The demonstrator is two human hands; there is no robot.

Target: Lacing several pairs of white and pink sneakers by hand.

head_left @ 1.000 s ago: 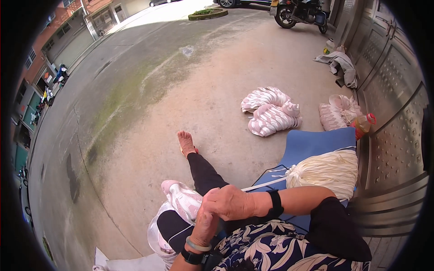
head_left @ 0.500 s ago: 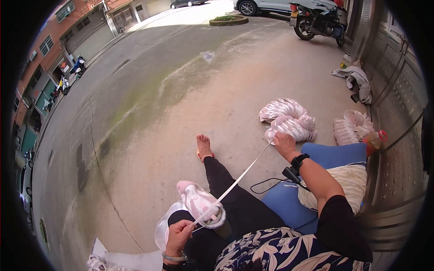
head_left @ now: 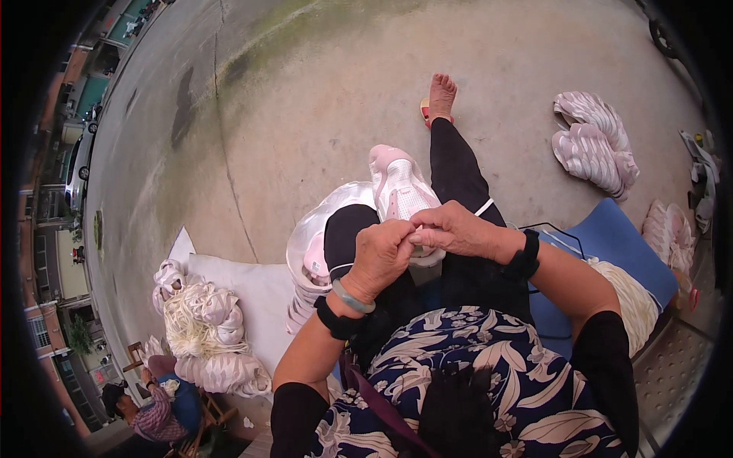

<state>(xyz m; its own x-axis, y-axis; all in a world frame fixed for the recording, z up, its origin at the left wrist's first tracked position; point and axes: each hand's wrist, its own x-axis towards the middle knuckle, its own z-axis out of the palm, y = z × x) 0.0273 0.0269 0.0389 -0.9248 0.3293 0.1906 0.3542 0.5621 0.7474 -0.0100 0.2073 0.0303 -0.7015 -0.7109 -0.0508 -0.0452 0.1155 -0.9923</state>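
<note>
A pink and white shoe (head_left: pixel 401 187) rests between my knees, its toe pointing away from me. My left hand (head_left: pixel 379 256) and my right hand (head_left: pixel 458 229) meet over its near end, with fingertips pinched together. A white shoelace (head_left: pixel 484 207) crosses my right thigh near the right hand. Its part between the fingers is hidden, as is most of the shoe's opening. Beside my left knee, a whitish plastic bag (head_left: pixel 303 229) surrounds more pink shoe parts. A hank of cream laces (head_left: pixel 628 305) lies on the blue cushion (head_left: pixel 603 229) to my right.
Shoe uppers are nested in stacks (head_left: pixel 599 145) on the concrete at the far right, with another stack (head_left: pixel 666 237) beyond the cushion. At left, a white sheet (head_left: pixel 240 278) lies beside piled shoes and laces (head_left: pixel 202 313). A seated person (head_left: pixel 160 412) is at the lower left.
My right hand has come in from the far right to meet my left hand over the shoe. The lace, stretched taut between them before, is now mostly hidden. The view has tilted down and leftward.
</note>
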